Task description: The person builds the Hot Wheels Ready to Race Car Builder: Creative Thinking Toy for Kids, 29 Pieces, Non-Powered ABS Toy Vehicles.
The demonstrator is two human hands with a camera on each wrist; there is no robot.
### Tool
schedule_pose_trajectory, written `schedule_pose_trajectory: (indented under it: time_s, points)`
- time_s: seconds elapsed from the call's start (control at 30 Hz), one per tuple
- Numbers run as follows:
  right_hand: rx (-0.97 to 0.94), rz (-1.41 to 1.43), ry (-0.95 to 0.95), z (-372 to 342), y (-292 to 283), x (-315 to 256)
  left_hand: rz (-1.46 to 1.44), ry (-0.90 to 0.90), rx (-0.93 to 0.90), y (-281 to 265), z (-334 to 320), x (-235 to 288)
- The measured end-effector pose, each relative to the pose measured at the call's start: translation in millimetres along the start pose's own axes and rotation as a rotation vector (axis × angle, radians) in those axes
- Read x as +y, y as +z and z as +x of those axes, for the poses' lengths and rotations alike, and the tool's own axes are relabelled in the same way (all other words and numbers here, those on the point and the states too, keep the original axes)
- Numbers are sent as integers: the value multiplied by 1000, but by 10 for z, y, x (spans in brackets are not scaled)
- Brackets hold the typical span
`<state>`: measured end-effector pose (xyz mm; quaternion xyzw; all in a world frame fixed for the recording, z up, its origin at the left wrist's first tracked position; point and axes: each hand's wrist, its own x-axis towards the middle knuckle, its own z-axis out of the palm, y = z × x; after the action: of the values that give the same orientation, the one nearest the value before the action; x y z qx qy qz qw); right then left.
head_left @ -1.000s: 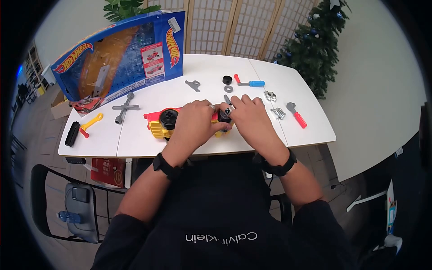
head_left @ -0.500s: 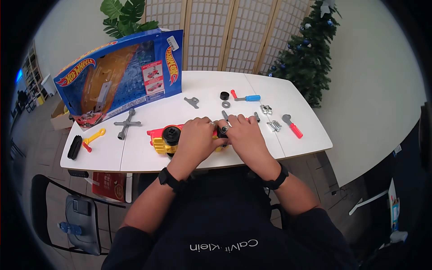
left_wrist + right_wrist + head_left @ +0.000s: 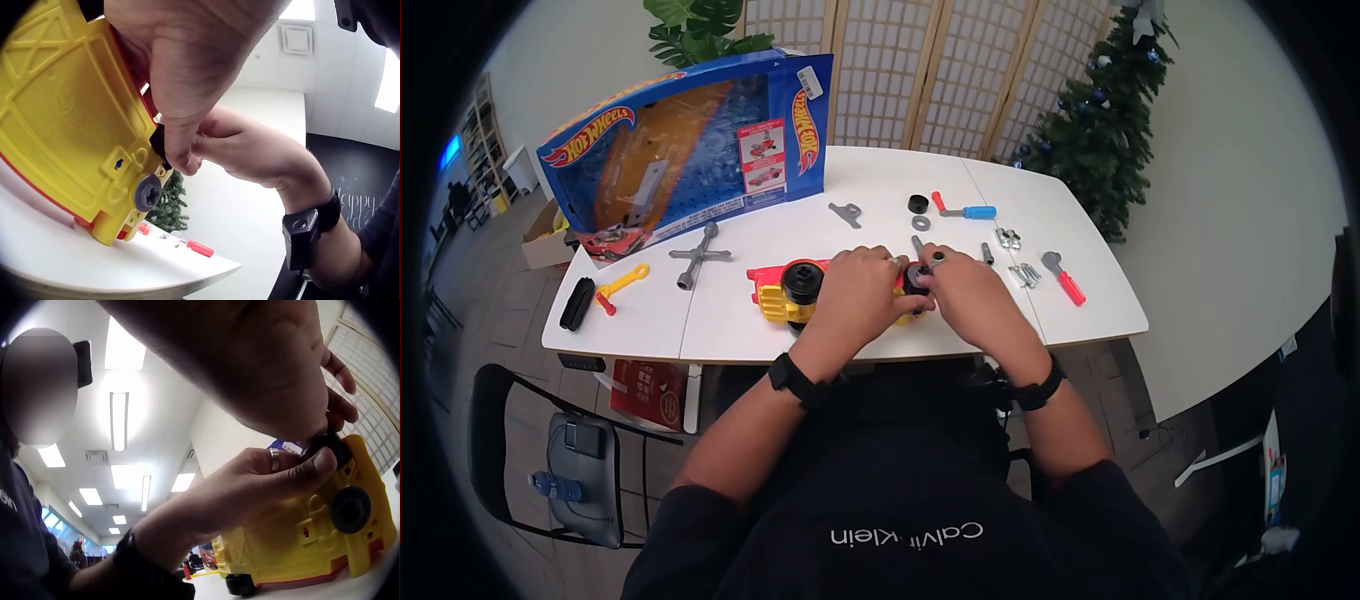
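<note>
A red and yellow toy car (image 3: 775,303) rests on its side on the white table, its yellow underside (image 3: 69,106) facing the person. My left hand (image 3: 858,290) grips the car's body, with the thumb reaching to a black wheel (image 3: 916,279). At that same wheel, my right hand (image 3: 978,300) has its fingers bent around the edge; the palm hides most of them in the right wrist view. Another black wheel (image 3: 803,283) sits at the car's other end. A grey bolt head (image 3: 148,192) shows on the underside, close to the left thumb.
Behind the car stand a Hot Wheels box (image 3: 690,150) and a grey cross wrench (image 3: 700,256). Around the hands lie a loose black wheel (image 3: 918,204), grey washer (image 3: 921,224), blue-handled crank (image 3: 965,211), grey bolt (image 3: 987,253), chrome parts (image 3: 1025,275) and red-handled tool (image 3: 1065,280).
The head view has shifted. The right hand's fingers have drawn in toward the wheel, uncovering a grey bolt on the table. The left hand keeps its grip on the car.
</note>
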<state>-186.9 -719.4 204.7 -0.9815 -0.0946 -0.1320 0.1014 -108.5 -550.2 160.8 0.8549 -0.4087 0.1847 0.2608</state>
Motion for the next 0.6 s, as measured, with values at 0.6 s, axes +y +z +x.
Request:
schedule_pose_trajectory:
  time_s: [0.6]
  points:
    - [184, 388, -35, 78, 122, 158, 36, -7, 18, 19, -2, 15]
